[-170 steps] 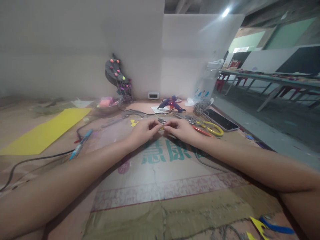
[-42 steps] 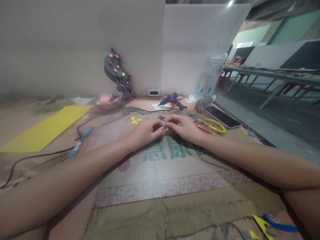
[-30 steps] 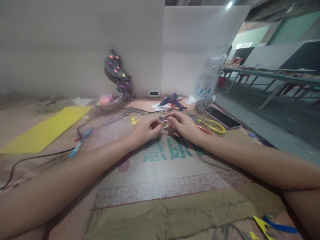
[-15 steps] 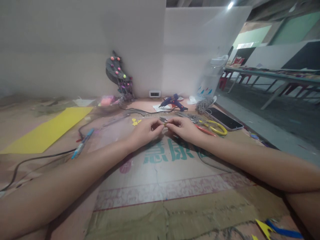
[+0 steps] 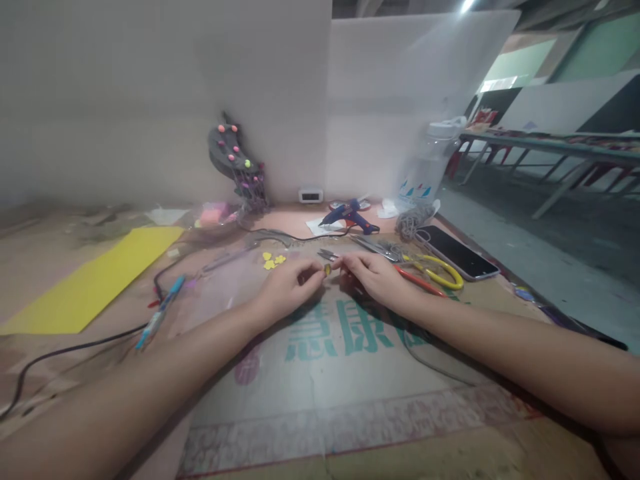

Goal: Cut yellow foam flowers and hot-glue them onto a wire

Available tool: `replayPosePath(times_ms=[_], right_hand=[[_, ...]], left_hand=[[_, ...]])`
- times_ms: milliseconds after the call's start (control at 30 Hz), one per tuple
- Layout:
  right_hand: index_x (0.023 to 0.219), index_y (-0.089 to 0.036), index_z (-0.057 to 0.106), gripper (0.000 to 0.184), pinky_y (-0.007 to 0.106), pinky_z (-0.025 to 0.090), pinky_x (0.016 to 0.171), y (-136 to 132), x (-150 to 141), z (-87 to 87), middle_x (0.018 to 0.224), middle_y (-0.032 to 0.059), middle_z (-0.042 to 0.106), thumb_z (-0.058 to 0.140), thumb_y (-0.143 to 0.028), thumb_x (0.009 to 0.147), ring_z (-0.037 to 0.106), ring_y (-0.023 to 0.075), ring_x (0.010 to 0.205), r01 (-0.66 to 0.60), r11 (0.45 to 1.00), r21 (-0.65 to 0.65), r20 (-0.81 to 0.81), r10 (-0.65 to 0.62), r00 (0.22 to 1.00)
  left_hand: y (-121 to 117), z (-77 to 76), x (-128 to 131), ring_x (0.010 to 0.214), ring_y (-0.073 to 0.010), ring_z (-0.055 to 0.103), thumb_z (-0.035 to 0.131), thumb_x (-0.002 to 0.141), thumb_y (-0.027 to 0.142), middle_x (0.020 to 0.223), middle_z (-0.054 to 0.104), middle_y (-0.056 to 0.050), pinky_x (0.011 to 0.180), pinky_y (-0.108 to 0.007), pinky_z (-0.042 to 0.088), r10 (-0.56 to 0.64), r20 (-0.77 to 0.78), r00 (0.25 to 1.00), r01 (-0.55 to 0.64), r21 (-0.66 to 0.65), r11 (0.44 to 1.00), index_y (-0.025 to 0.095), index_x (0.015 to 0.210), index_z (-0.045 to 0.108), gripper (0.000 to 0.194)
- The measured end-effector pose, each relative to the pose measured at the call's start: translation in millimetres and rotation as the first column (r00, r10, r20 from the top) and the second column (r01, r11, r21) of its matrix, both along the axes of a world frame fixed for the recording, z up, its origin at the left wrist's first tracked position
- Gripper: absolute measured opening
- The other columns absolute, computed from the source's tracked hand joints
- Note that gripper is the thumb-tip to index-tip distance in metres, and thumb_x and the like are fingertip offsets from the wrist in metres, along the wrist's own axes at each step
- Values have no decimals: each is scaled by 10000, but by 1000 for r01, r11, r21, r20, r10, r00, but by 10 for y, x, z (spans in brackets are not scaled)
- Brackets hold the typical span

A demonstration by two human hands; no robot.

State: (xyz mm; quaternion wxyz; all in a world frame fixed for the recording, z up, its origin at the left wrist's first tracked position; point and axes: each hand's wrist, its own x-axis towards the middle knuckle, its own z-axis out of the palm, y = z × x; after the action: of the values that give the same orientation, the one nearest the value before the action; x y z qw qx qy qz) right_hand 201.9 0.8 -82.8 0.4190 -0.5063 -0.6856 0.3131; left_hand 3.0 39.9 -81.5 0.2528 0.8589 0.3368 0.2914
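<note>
Pale panels (image 5: 280,100) rise behind our worktop (image 5: 285,220), and at the right a long table (image 5: 550,147) stands farther off in a dim room. Before us lies a printed board (image 5: 270,400) with large green characters and a patterned band.

Our two bare hands meet above it, near the middle. Our left hand (image 5: 287,287) has thumb and forefinger brought narrowly together, holding a small yellow piece (image 5: 328,270) at their tips. Our right hand (image 5: 377,279) is just beside it, its fingers curled close together; we cannot tell whether they grip anything.

Just left of our hands lie several yellow cutouts (image 5: 270,265). Farther left are a blue pen (image 5: 160,313) and a large yellow sheet (image 5: 95,280). Behind our hands rests a dark blue glue gun (image 5: 345,212), with a small white clock (image 5: 311,196) beyond. To the right we find a yellow looped handle (image 5: 453,275), a red handle (image 5: 420,281), a bundle of grey string (image 5: 413,223), a phone (image 5: 457,252) and a clear bottle (image 5: 425,163). At the back, a grey crescent ornament (image 5: 223,153) bears coloured balls.
</note>
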Motion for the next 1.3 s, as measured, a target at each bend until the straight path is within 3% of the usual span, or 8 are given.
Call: replayPosePath(times_ms=[133,300,567,733,1000,1133,1300], right_hand=[[951,-170,656,285,251,461,596,-7,22,27,723,14,648,457,-374,943,627,149,635,8,1000,-13,58,-8,998],[1160,-189,580,275,270,469,663,-24,57,39,731,3,645,419,-260,949,622,148,665,33,998,58,92,-38,995],[891,-204,550,204,269,461,610,-66,124,82,638,-18,606,396,-314,967,599,146,580,64,998,-27,-12,-64,998],[734,-213,522,302,277,450,625,-79,146,56,655,-3,608,429,-378,968,593,156,628,47,997,57,36,-49,998],[851,-207,558,165,278,470,647,-26,153,20,703,-3,636,446,-277,949,642,162,662,34,997,70,37,-37,999],[838,-196,569,114,275,458,705,9,165,71,753,4,664,477,-199,905,628,157,719,37,989,142,144,-58,988],[812,-206,537,160,268,425,674,48,260,180,724,-2,626,424,-224,924,576,155,686,-32,982,187,290,-24,957]], left_hand=[[-17,19,-16,663,-131,547,496,905,303,719,641,1,620,-234,390,3,30,1000,-1,-71,997,159,796,639,231],[-63,50,-39,673,-133,567,474,918,309,726,649,-11,641,-230,415,-23,16,1000,26,-187,982,157,797,639,254],[-32,44,-11,689,-149,581,476,914,326,725,651,-18,651,-237,435,1,-16,1000,-4,-192,981,160,773,621,262],[-14,11,22,668,-142,566,484,900,315,722,649,-12,622,-230,421,22,-28,999,-26,-138,990,161,776,630,246],[-30,35,15,655,-145,563,485,895,354,712,645,-10,607,-229,426,35,-38,999,-41,-146,989,159,783,626,264],[-29,29,-4,681,-149,574,485,895,347,733,654,-20,624,-234,427,24,-31,999,-28,-117,993,156,772,626,267],[-6,7,-15,717,-151,594,484,903,331,765,677,-18,657,-237,431,-13,-27,1000,9,-116,993,164,794,647,258]])
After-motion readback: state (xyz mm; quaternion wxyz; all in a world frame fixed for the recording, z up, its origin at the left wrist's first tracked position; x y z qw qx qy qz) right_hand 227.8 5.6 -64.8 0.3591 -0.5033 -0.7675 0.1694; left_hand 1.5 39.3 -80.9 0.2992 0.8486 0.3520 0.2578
